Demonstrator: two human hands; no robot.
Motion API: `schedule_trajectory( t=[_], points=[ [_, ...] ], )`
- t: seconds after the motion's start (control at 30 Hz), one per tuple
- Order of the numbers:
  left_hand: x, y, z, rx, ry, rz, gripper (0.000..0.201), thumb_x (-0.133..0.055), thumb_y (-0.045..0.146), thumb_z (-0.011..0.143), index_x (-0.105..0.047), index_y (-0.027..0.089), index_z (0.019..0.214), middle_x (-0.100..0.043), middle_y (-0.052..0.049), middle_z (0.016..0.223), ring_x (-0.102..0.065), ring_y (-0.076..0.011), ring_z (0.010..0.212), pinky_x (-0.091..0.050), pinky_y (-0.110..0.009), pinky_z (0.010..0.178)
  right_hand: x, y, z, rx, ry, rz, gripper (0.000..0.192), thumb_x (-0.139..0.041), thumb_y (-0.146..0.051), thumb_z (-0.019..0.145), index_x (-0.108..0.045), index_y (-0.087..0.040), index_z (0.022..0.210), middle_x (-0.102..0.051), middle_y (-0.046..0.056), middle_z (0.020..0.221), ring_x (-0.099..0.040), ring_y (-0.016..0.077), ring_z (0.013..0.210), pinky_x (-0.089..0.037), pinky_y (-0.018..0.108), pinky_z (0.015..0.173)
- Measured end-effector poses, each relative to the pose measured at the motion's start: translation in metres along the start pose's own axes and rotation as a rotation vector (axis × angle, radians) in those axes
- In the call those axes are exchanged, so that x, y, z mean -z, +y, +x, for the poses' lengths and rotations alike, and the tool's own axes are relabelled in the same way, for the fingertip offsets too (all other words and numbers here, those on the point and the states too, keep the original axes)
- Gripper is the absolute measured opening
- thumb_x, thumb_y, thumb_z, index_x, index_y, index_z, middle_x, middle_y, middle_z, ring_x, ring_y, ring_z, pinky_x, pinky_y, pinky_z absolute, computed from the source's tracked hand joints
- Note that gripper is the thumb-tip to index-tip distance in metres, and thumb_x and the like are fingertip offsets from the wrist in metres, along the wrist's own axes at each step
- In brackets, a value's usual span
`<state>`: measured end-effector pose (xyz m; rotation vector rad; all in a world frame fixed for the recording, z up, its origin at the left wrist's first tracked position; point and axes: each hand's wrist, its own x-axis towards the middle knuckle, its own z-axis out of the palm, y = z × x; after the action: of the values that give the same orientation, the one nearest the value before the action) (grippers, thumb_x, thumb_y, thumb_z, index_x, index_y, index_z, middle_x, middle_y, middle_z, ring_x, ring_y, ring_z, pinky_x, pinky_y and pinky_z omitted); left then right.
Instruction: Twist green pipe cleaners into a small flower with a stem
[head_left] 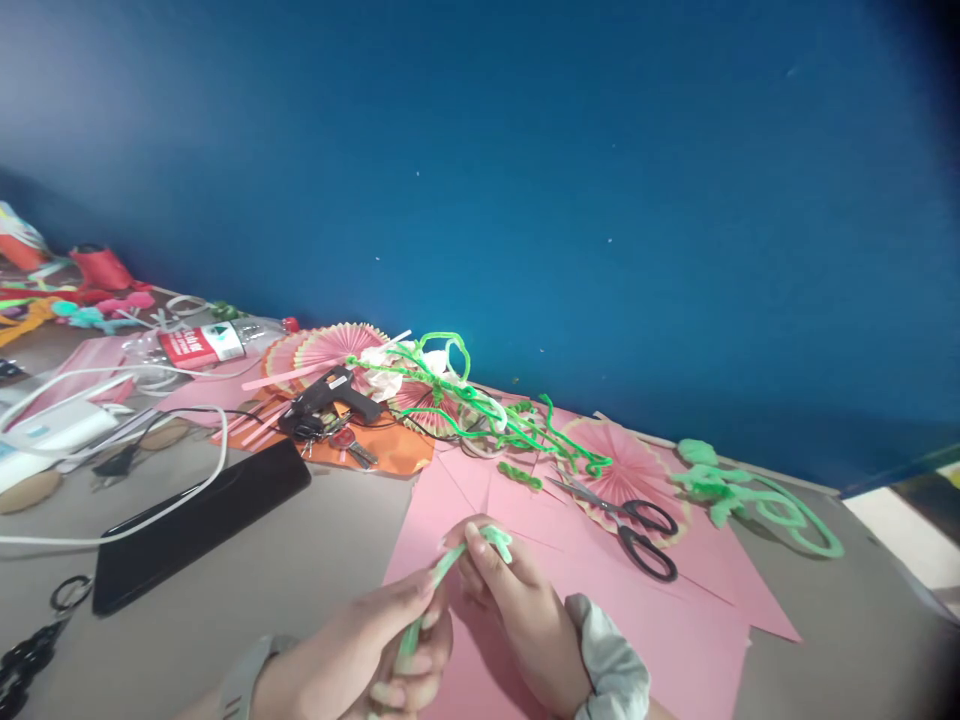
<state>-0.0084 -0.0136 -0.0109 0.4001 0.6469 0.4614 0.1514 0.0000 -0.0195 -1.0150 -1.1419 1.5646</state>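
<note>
My left hand (375, 645) and my right hand (517, 620) meet low in the view over pink paper sheets (675, 620). Both pinch one light green pipe cleaner (450, 565): the left hand grips its lower stretch, the right hand's fingertips hold its curled upper end. A grey sleeve cuff covers my right wrist, and a grey band sits on the left wrist.
Black-handled scissors (637, 530) lie right of my hands beside a pink paper fan (637, 470). Tangled green pipe cleaners (480, 400), a black glue gun (330, 395), a black phone (199, 520), white cable, a plastic bottle (214, 343) and more green pieces (750, 495) crowd the table below the blue wall.
</note>
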Motion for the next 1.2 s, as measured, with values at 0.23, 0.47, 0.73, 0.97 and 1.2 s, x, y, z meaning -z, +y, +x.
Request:
schedule_trajectory(
  t=[0.23,0.47,0.73,0.97,1.2],
  points=[
    [0.0,-0.006,0.004,-0.229,0.269,0.36,0.031,-0.05,0.051,0.083,-0.057,0.02,0.085,-0.042,0.005,0.056,-0.044,-0.0091,0.044,-0.037,-0.019,0.044,0.001,-0.01,0.002,0.077,-0.143,-0.294,0.039,-0.044,-0.047,0.09,-0.071,-0.021,0.097,-0.06,0.006,0.081,-0.054,0.0193,0.076,-0.043,0.036,0.079],
    [-0.009,-0.003,0.0,-0.277,0.223,0.246,0.021,-0.067,0.039,0.073,-0.066,0.02,0.082,-0.053,0.0,0.057,-0.047,-0.0129,0.051,-0.039,-0.022,0.048,0.006,-0.007,-0.001,-0.009,-0.177,-0.211,0.042,-0.033,-0.045,0.095,-0.059,-0.025,0.121,-0.052,0.0,0.062,-0.054,0.0169,0.066,-0.046,0.033,0.07],
    [-0.001,-0.009,0.002,-0.369,0.22,0.261,0.008,-0.064,0.027,0.077,-0.066,0.022,0.082,-0.05,0.001,0.054,-0.047,-0.0152,0.057,-0.041,-0.022,0.056,0.008,-0.008,0.0,0.114,-0.34,-0.19,0.038,-0.036,-0.043,0.094,-0.059,-0.025,0.12,-0.051,0.008,0.11,-0.051,0.0195,0.104,-0.037,0.037,0.094],
    [0.01,-0.016,-0.003,-0.392,0.23,0.329,0.008,-0.064,0.028,0.075,-0.067,0.022,0.079,-0.05,0.0,0.055,-0.044,-0.015,0.058,-0.041,-0.023,0.061,0.01,-0.009,0.0,-0.075,-0.559,0.112,0.047,-0.025,-0.047,0.095,-0.05,-0.028,0.129,-0.061,0.007,0.103,-0.059,0.0179,0.078,-0.045,0.036,0.076],
    [-0.002,-0.011,0.001,-0.371,0.209,0.435,0.024,-0.055,0.04,0.083,-0.064,0.019,0.074,-0.048,0.0,0.058,-0.036,-0.0115,0.05,-0.032,-0.023,0.049,0.005,-0.003,-0.004,-0.224,-0.525,0.415,0.047,-0.032,-0.051,0.09,-0.053,-0.029,0.126,-0.053,0.006,0.128,-0.047,0.0237,0.119,-0.032,0.044,0.099]
  ],
)
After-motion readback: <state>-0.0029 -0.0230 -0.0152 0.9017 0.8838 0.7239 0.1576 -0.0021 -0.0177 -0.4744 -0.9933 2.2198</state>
